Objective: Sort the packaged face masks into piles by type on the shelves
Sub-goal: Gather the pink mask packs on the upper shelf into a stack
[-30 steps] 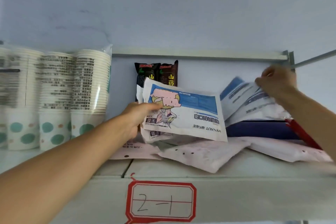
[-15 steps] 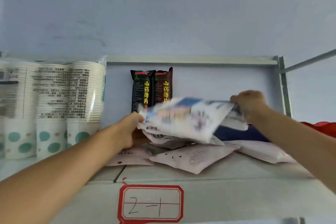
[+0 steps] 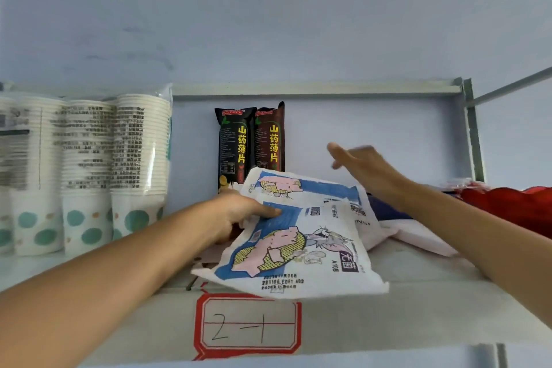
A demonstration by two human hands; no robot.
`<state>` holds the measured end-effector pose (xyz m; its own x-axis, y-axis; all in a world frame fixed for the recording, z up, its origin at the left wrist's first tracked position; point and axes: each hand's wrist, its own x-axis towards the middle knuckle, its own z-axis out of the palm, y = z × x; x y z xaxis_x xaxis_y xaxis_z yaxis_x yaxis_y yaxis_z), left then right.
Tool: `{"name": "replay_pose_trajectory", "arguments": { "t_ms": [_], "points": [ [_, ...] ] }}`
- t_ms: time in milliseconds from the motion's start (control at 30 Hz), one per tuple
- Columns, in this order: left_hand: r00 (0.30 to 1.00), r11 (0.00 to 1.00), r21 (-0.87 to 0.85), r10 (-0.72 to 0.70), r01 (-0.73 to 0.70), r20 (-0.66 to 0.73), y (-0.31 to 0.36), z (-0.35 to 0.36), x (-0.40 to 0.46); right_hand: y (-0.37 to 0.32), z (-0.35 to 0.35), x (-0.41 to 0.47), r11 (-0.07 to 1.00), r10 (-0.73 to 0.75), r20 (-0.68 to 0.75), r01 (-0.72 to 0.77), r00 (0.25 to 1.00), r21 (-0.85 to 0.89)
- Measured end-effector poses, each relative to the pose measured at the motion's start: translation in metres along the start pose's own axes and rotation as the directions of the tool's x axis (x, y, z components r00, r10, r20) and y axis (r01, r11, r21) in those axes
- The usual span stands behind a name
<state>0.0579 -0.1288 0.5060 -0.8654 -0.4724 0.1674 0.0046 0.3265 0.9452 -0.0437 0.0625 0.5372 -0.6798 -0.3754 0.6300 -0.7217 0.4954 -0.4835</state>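
My left hand (image 3: 239, 215) grips the left edge of a small stack of cartoon-printed face mask packs. The front pack (image 3: 298, 254) is white and blue and hangs out over the front edge of the shelf (image 3: 418, 302). A second, alike pack (image 3: 301, 188) sits behind it. My right hand (image 3: 361, 167) hovers open above and to the right of the packs, holding nothing. Plain white mask packs (image 3: 418, 236) lie on the shelf at the right, partly under my right arm, with a dark blue pack (image 3: 385, 209) behind them.
Sleeves of stacked paper cups (image 3: 86, 170) in clear plastic stand at the left. Two dark snack packets (image 3: 251, 143) lean against the back wall. A red item (image 3: 507, 206) lies at the far right. A red-framed label reading 2-1 (image 3: 248, 326) marks the shelf front.
My right hand brought a blue and white pack over onto the pack in my left hand, let go and lifted away open. The stack now tilts toward the shelf's front edge.
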Motion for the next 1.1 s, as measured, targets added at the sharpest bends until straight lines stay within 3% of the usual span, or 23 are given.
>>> {"name": "replay_pose_trajectory", "arguments": {
  "t_ms": [67, 100, 167, 233, 367, 533, 733, 800, 933, 1100],
  "points": [
    [1.000, 1.000, 0.022, -0.009, 0.009, -0.007, -0.001, -0.001, 0.003, -0.015, -0.008, -0.017, 0.983, -0.182, 0.275, 0.182, 0.944, 0.027],
    [1.000, 1.000, 0.020, -0.023, 0.023, -0.004, 0.000, -0.003, 0.005, -0.018, -0.006, -0.023, 0.977, -0.168, 0.413, 0.208, 0.895, -0.053],
    [0.999, 0.997, 0.075, -0.029, 0.027, 0.019, 0.003, -0.006, 0.009, -0.018, 0.002, -0.023, 0.949, -0.101, 0.550, 0.246, 0.829, -0.197],
    [0.998, 0.987, 0.160, -0.039, 0.032, 0.041, 0.006, -0.008, 0.013, -0.020, 0.005, -0.018, 0.937, -0.033, 0.577, 0.226, 0.816, -0.266],
    [0.999, 0.987, 0.158, -0.034, 0.029, 0.031, 0.005, -0.012, 0.014, -0.019, -0.001, -0.009, 0.961, 0.120, 0.607, 0.063, 0.785, -0.271],
    [0.993, 0.997, -0.033, -0.073, 0.076, 0.090, 0.003, -0.014, 0.006, -0.014, 0.005, -0.007, 0.951, 0.201, 0.637, 0.008, 0.744, -0.309],
    [0.994, 0.996, -0.022, -0.083, 0.085, 0.077, 0.002, -0.015, 0.010, -0.006, 0.005, -0.007, 0.878, 0.382, 0.579, -0.087, 0.721, -0.470],
    [0.994, 0.996, -0.022, -0.081, 0.083, 0.077, 0.001, -0.015, 0.012, 0.000, 0.003, -0.008, 0.903, 0.344, 0.586, -0.087, 0.733, -0.421],
    [0.992, 0.995, -0.037, -0.094, 0.098, 0.084, -0.001, -0.017, 0.017, 0.014, 0.002, -0.008, 0.972, 0.235, 0.626, -0.178, 0.743, -0.154],
    [0.991, 0.993, -0.077, -0.086, 0.094, 0.101, -0.005, -0.018, 0.026, 0.023, 0.001, -0.005, 0.954, 0.208, 0.597, -0.295, 0.775, 0.051]
  ]
}}
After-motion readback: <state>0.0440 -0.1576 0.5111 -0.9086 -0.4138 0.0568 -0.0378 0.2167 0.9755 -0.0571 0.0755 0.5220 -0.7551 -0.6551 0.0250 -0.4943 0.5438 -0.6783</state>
